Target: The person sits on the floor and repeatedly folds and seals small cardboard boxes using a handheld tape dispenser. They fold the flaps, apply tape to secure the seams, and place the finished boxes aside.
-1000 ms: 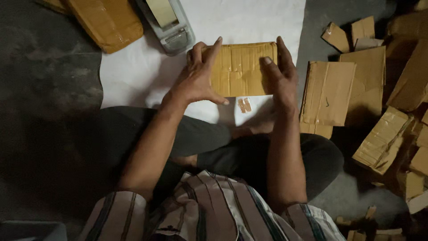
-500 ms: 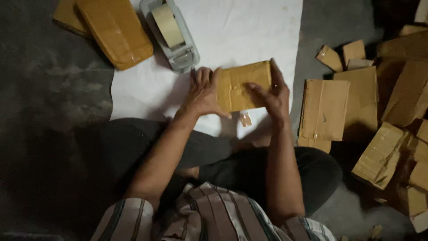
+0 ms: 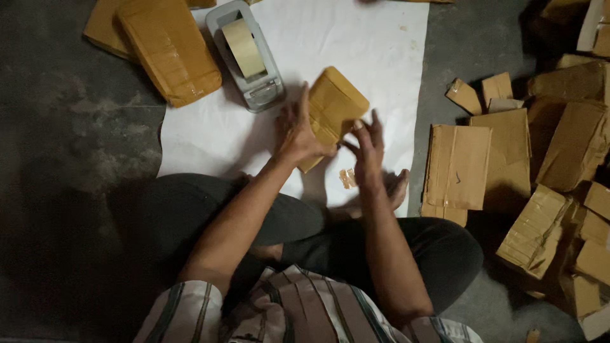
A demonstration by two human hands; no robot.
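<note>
Gripping tilted brown parcel point(image 3: 333, 111) with left hand point(image 3: 298, 136); right hand point(image 3: 368, 149) alongside

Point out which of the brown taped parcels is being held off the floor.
The small brown parcel between the left hand and right hand, tilted above the white sheet. The larger parcel left of the tape dispenser lies flat.

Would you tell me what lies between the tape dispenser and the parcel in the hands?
In the head view, only bare white sheet separates the tape dispenser from the parcel.
</note>
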